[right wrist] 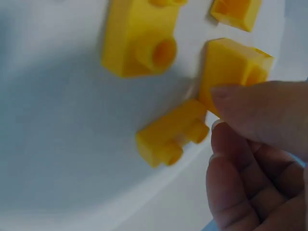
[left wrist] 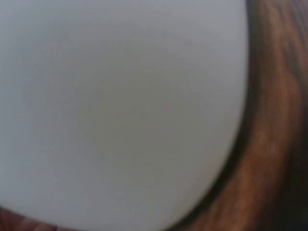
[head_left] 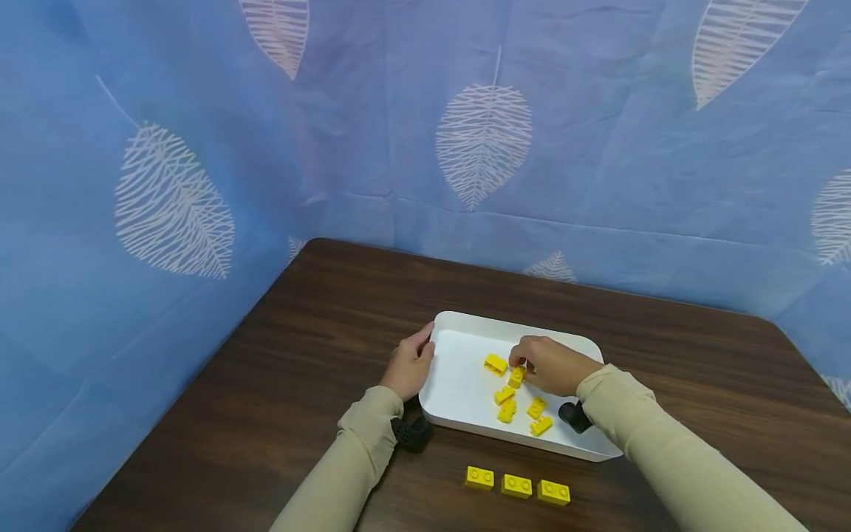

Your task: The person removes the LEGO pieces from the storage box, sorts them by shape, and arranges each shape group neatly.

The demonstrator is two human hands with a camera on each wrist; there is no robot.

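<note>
A white tray (head_left: 459, 399) with low walls lies on the table and has several small yellow bricks in it. My left hand (head_left: 407, 366) rests against its left end, fingertips and thumb at the rim. In the left wrist view the tray's pale wall (left wrist: 134, 115) fills most of the picture, blurred. Over the tray, my right hand (head_left: 555, 364) pinches a yellow brick (right wrist: 226, 67) between thumb and fingers. Close beside it is another brick with two round studs (right wrist: 171, 132). A further yellow brick (head_left: 495, 364) lies just left of the fingers.
Three yellow two-stud bricks (head_left: 516, 485) stand in a row on the dark wooden table (head_left: 299, 369), in front of the tray. Black bands (head_left: 412, 434) are on both wrists. A blue leaf-patterned cloth (head_left: 372, 133) hangs behind the table and along its left side.
</note>
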